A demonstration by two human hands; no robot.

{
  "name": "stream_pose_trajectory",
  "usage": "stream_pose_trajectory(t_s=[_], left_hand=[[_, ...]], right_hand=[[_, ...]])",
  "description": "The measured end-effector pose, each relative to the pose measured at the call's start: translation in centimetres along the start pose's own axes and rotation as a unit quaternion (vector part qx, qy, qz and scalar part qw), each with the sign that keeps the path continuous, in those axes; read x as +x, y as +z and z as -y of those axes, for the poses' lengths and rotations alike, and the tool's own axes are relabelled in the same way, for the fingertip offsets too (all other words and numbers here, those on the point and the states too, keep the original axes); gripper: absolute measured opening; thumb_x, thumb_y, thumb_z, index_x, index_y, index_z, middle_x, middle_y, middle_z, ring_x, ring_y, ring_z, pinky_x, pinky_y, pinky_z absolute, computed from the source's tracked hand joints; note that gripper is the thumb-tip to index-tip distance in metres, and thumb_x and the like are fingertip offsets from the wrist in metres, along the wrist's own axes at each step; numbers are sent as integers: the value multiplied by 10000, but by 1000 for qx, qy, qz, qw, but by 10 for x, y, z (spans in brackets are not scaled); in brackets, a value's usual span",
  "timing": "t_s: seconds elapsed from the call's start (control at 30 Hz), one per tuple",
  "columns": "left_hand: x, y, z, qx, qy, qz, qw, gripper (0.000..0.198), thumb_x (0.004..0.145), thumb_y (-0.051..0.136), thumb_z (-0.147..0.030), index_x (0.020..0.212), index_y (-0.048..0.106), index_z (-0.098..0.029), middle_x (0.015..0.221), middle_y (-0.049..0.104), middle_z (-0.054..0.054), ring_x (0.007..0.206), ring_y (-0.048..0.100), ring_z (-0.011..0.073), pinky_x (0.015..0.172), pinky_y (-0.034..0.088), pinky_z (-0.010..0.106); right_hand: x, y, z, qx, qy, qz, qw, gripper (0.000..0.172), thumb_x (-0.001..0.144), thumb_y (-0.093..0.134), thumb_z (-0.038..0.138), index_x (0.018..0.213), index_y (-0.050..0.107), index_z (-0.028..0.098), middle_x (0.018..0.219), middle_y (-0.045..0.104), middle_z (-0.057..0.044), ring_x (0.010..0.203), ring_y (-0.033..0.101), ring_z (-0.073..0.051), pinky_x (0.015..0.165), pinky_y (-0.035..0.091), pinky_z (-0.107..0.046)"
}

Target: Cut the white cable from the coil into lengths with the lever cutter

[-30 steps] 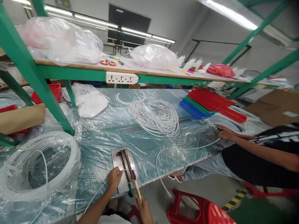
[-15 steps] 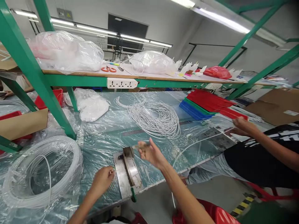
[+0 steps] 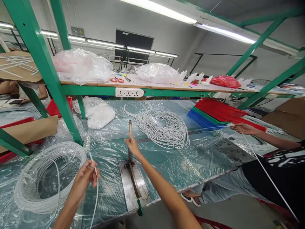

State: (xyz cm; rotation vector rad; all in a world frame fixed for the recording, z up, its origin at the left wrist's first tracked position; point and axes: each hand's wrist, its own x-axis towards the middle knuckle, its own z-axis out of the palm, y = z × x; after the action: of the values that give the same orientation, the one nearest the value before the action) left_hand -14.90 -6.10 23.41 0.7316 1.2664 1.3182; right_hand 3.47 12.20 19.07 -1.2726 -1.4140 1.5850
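My left hand is closed on a thin white cable, pinching it near its upper end. The cable's short tip sticks up above my fingers, and its length hangs down past the table's front edge. My right hand is at the upright lever of a small bench cutter, fingers closed around it below its top end. The cutter's metal base plate lies at the table edge, with a green part at its near end. Left of my left hand lies a large wrapped cable coil.
A loose heap of white cable lies mid-table. Behind stand a green shelf post and a socket strip. Red, green and blue trays are stacked right. A co-worker's hand holds white cable beside a metal plate.
The cutter's lever has swung up from a tilt to upright, with my right hand moving left alongside it. My left hand moved left and now holds a cable. The co-worker's hand shifted; the view tilted up.
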Motion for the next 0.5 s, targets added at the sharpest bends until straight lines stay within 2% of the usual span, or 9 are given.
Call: stream_pose_trajectory(t_s=[0.07, 0.1, 0.13, 0.2, 0.27, 0.3, 0.4, 0.43, 0.5], left_hand=[[4, 5, -10, -53, 58, -63, 995, 410, 656, 660, -548, 788, 467, -211, 562, 568, -43, 379, 435, 75, 398, 348, 177], [6, 11, -14, -77, 78, -81, 991, 405, 650, 675, -531, 789, 469, -210, 570, 570, -43, 392, 442, 74, 407, 361, 173], [9, 18, -18, -99, 95, -90, 987, 401, 648, 686, -516, 790, 470, -210, 578, 572, -43, 404, 448, 72, 416, 372, 170], [15, 35, -22, -131, 115, -88, 981, 394, 654, 694, -499, 784, 465, -206, 591, 577, -40, 421, 454, 71, 438, 389, 169], [20, 53, -22, -145, 114, -60, 981, 397, 667, 687, -499, 819, 470, -203, 651, 603, -23, 448, 479, 77, 465, 411, 180], [22, 61, -19, -139, 100, -32, 985, 411, 679, 672, -510, 881, 481, -206, 719, 624, -7, 470, 502, 84, 485, 427, 193], [19, 75, 1, -50, 9, 123, 991, 543, 727, 587, -569, 1135, 450, -238, 999, 624, 53, 579, 576, 123, 583, 477, 262], [15, 76, 12, 1, -24, 189, 982, 569, 739, 552, -595, 1168, 454, -235, 1044, 613, 66, 631, 593, 141, 637, 484, 286], [4, 72, 38, 102, -78, 318, 940, 578, 753, 480, -646, 1114, 537, -199, 1005, 627, 77, 710, 605, 171, 741, 473, 320]], right_hand=[[-48, 21, -24, -11, 17, 144, 989, 747, 619, 715, 211, 1299, 405, 224, 695, 579, 30, 627, 522, -117, 581, 413, -203], [-72, 32, -35, -18, 47, 288, 956, 844, 570, 752, 216, 1324, 376, 242, 691, 590, 37, 591, 522, -113, 558, 413, -206], [-96, 43, -44, -12, 66, 385, 921, 913, 533, 781, 250, 1340, 356, 255, 694, 590, 40, 566, 518, -104, 536, 408, -199], [-138, 58, -54, -2, 79, 485, 871, 821, 578, 762, 392, 1309, 418, 250, 702, 576, 31, 549, 498, -82, 513, 391, -180], [-170, 63, -52, 12, 57, 458, 887, 531, 723, 613, 519, 1144, 592, 197, 705, 563, 6, 572, 485, -70, 514, 370, -164], [-182, 61, -48, 19, 46, 423, 905, 469, 784, 524, 546, 1029, 656, 168, 697, 559, -5, 580, 480, -66, 516, 359, -161], [-203, 40, -36, 71, 26, 281, 957, 567, 813, 420, 611, 714, 675, 114, 553, 512, -3, 484, 445, -55, 460, 316, -170], [-205, 30, -34, 92, 20, 229, 969, 594, 793, 420, 641, 643, 643, 111, 486, 476, 8, 427, 418, -53, 429, 296, -177], [-208, 7, -33, 125, 4, 122, 985, 603, 763, 424, 676, 557, 565, 128, 393, 404, 35, 343, 356, -51, 387, 254, -190]])
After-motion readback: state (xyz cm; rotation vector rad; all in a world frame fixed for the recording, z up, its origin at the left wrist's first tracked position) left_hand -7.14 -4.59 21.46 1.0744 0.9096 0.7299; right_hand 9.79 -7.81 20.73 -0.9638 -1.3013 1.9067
